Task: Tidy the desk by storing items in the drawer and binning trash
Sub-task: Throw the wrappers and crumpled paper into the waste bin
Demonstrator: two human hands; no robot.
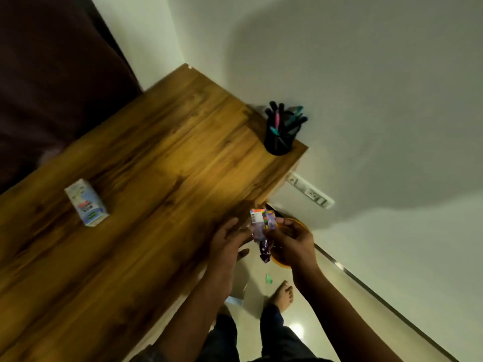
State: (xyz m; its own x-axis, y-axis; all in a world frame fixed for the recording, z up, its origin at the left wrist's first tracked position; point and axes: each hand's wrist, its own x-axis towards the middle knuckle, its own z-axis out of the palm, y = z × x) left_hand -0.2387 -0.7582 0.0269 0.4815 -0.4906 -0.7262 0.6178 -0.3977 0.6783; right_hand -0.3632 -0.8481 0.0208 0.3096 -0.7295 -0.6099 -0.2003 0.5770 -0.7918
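Right hand is pinching a crumpled purple wrapper between thumb and curled fingers, off the desk's near-right corner; that grip is clamped on the wrapper. Left hand is lying alongside with fingers straight and relaxed, fingertips just touching the wrapper's left edge, holding nothing.

Left to right:

- Dark maroon mass is filling the far left, behind the desk; too dim to identify.
- Wooden desk is running diagonally across the view, brown grain, a bright patch of light near the middle.
- Small carton is lying on its side on the desk's left part, well apart from both hands. It is pale blue and white with a red band; the print is too blurred to read.
- Wrapper is showing a white barcode label and multicoloured squares along the top; no brand is legible. A darker purple strip is hanging below it.
- Black pen holder is standing upright at the desk's far-right corner, against the wall, with dark, pink and teal pens in it.
- Orange bin is sitting on the floor directly under the right hand, mostly hidden by it.
- Green scrap is lying on the floor near a bare foot.
- White socket strip is mounted on the wall right of the desk.
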